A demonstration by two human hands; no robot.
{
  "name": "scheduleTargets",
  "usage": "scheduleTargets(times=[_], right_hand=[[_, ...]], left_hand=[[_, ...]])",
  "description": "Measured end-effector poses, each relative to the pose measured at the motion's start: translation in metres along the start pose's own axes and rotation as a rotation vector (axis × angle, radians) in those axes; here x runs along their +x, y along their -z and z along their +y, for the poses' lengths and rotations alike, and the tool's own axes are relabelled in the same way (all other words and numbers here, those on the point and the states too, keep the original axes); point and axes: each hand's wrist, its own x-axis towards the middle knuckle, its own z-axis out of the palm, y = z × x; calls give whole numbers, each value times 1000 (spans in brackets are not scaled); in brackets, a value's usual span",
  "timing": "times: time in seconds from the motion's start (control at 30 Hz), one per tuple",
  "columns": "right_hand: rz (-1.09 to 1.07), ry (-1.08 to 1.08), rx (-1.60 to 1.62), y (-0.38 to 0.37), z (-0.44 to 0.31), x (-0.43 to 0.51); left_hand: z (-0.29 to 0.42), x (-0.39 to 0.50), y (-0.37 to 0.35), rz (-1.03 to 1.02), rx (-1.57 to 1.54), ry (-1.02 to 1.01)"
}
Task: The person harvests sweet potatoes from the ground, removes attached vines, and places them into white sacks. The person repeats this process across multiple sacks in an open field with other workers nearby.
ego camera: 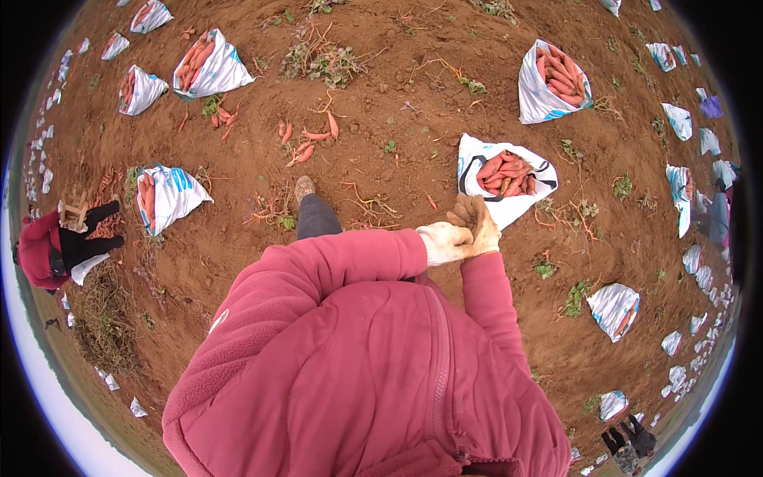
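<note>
My left hand [444,243], in a white and tan work glove, reaches across my front and grips the cuff area of the right glove. My right hand [480,222] wears a matching soiled glove; its fingers bend towards the left hand, and whether they close on anything is hidden. Just beyond my hands stands an open white woven sack [471,155] with dark handles. Reddish sweet potatoes [505,174] fill its mouth. The sack's near edge lies beside my right glove, and I cannot tell whether they touch.
Loose sweet potatoes [305,154] lie on brown soil ahead of my boot [304,188]. Filled sacks stand at front right [527,95], front left [220,74] and left [179,197]. Cut vines [334,65] litter the ground. A person [45,250] bends at far left.
</note>
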Motion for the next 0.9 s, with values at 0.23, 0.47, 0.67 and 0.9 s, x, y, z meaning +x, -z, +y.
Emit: scheduleTargets(times=[0.23,0.47,0.67,0.9], right_hand=[[350,-174,-179,-4,111,111],[236,-333,-742,-14,292,270],[302,-398,-1332,-77,377,411],[227,-7,-2039,-104,445,552]], left_hand=[[-144,-37,90,-11,-101,279],[-340,-112,153,416,-308,659],[-444,-102,159,507,-574,789],[-524,-70,155,410,-705,888]])
